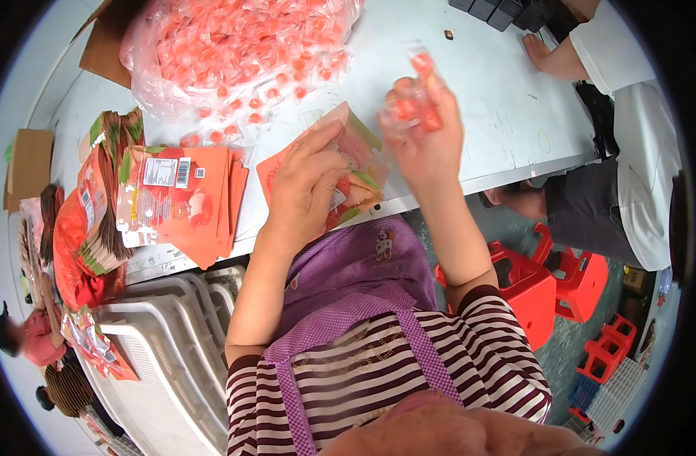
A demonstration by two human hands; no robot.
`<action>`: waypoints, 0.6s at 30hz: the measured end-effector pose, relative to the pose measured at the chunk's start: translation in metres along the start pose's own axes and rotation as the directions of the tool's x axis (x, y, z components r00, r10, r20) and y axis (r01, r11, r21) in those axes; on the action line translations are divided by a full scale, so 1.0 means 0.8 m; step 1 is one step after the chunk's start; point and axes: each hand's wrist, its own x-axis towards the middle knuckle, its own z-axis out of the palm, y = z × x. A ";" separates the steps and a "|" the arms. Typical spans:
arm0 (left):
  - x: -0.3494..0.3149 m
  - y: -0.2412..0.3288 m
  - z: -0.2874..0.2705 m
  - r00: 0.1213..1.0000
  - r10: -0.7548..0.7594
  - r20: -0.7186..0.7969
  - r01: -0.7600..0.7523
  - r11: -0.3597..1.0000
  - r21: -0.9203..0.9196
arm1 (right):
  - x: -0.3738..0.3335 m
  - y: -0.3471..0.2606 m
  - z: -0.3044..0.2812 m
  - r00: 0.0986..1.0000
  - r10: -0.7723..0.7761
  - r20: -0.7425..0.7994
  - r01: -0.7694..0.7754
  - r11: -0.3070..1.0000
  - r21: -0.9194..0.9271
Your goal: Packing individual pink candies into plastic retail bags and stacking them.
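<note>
At the table's near edge, my left hand point(306, 178) grips a pink printed pouch point(359, 152) with green leaf pictures, its fingers lying across the upper face. To the right of it, my right hand point(435, 140) is raised above the table and closed around several small clear-wrapped red candies point(406, 109), slightly blurred. Whether the pouch has anything inside cannot be made out. Left of my left hand lies a stack of flat pink pouches point(199, 182) with white labels.
A large clear bag of wrapped red candies point(241, 49) spills onto the white table point(507, 114). Bundled pouches point(108, 205) stand at the left edge. White plastic trays point(158, 327) are stacked below. Red stools point(519, 292) sit on the floor; another person's hand point(536, 52) rests at far right.
</note>
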 end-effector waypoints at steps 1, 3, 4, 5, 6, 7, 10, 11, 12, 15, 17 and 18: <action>0.001 -0.001 0.002 1.000 0.002 0.000 -0.002 1.000 0.004 | -0.002 0.011 0.004 1.000 0.014 0.016 -0.014 1.000 -0.010; 0.000 -0.002 0.004 1.000 0.004 -0.024 -0.004 1.000 -0.019 | -0.011 0.018 0.018 0.998 -0.049 -0.038 0.044 0.991 -0.125; 0.000 -0.004 0.003 1.000 0.002 -0.029 -0.002 1.000 -0.015 | -0.011 0.022 0.009 0.999 -0.032 0.012 0.034 0.963 -0.268; 0.000 -0.005 0.003 1.000 -0.010 -0.026 0.010 1.000 -0.018 | -0.012 0.025 0.004 0.998 -0.010 0.057 0.032 0.913 -0.407; 0.000 -0.006 0.002 0.999 -0.023 -0.023 0.022 1.000 -0.021 | -0.013 0.029 0.004 0.998 -0.007 0.059 0.030 0.913 -0.408; -0.001 -0.005 0.002 0.999 -0.024 -0.026 0.024 0.999 -0.021 | -0.015 0.032 0.005 0.993 -0.085 0.088 0.115 0.887 -0.448; 0.000 -0.005 0.002 0.997 -0.037 -0.069 0.035 0.999 -0.024 | -0.016 0.038 0.001 0.946 -0.259 0.197 0.325 0.783 -0.530; 0.001 -0.005 0.001 0.996 -0.041 -0.077 0.039 0.999 -0.026 | -0.016 0.040 -0.002 0.896 -0.348 0.275 0.443 0.701 -0.559; 0.002 -0.006 0.000 0.995 -0.046 -0.084 0.043 0.999 -0.029 | -0.017 0.041 -0.005 0.897 -0.347 0.275 0.443 0.700 -0.560; 0.005 -0.004 -0.004 0.995 -0.061 -0.082 0.057 0.997 -0.043 | -0.021 0.044 -0.012 0.898 -0.342 0.276 0.439 0.677 -0.590; 0.004 -0.007 -0.004 0.995 -0.060 -0.076 0.059 0.998 -0.024 | -0.022 0.045 -0.014 0.892 -0.316 0.323 0.450 0.688 -0.569; 0.003 -0.008 -0.004 0.996 -0.058 -0.071 0.058 0.998 -0.003 | -0.022 0.046 -0.013 0.893 -0.316 0.321 0.449 0.689 -0.569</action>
